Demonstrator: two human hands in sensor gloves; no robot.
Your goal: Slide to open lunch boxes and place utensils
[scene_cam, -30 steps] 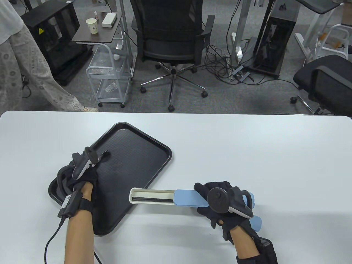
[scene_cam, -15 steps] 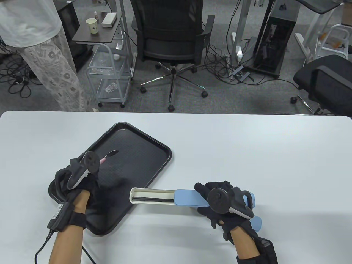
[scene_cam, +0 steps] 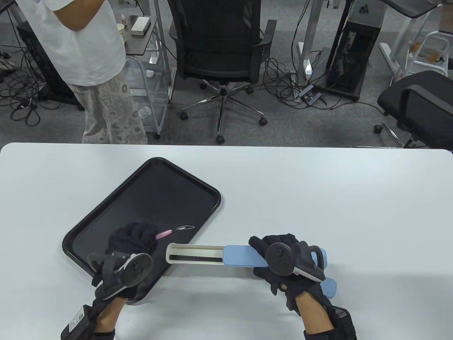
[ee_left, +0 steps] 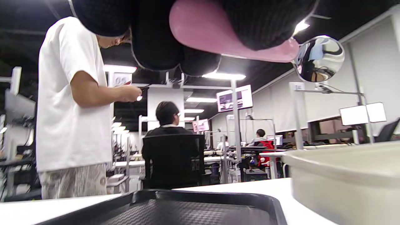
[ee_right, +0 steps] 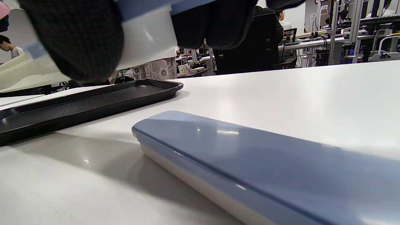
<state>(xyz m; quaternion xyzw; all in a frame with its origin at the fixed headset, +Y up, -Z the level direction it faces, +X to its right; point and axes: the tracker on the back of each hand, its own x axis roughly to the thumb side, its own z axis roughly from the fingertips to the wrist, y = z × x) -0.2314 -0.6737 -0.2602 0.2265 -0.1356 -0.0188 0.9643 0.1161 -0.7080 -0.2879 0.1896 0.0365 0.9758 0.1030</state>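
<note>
A long utensil box [scene_cam: 194, 252] with a cream base lies right of the black tray [scene_cam: 152, 177], its blue lid [scene_cam: 244, 255] slid partly to the right. Black chopsticks [scene_cam: 196, 256] lie in the uncovered part. My right hand [scene_cam: 263, 249] grips the lidded end; in the right wrist view the fingers wrap the held box [ee_right: 147, 40]. My left hand [scene_cam: 150, 236] pinches the pink handle of a metal spoon [scene_cam: 175, 231], held over the tray's near right edge, just beyond the box's open end. In the left wrist view the spoon [ee_left: 237, 43] sits under my fingertips.
A second, closed blue-lidded box [ee_right: 250, 162] lies on the table under my right wrist [scene_cam: 331, 287]. A person in a white shirt [scene_cam: 92, 46] stands beyond the table's far left edge. Office chairs and a small cart stand behind the table.
My left hand picked the spoon up off the tray and carried it toward me and rightward, to the open box end. My right hand stayed put. The standing person walked right.
</note>
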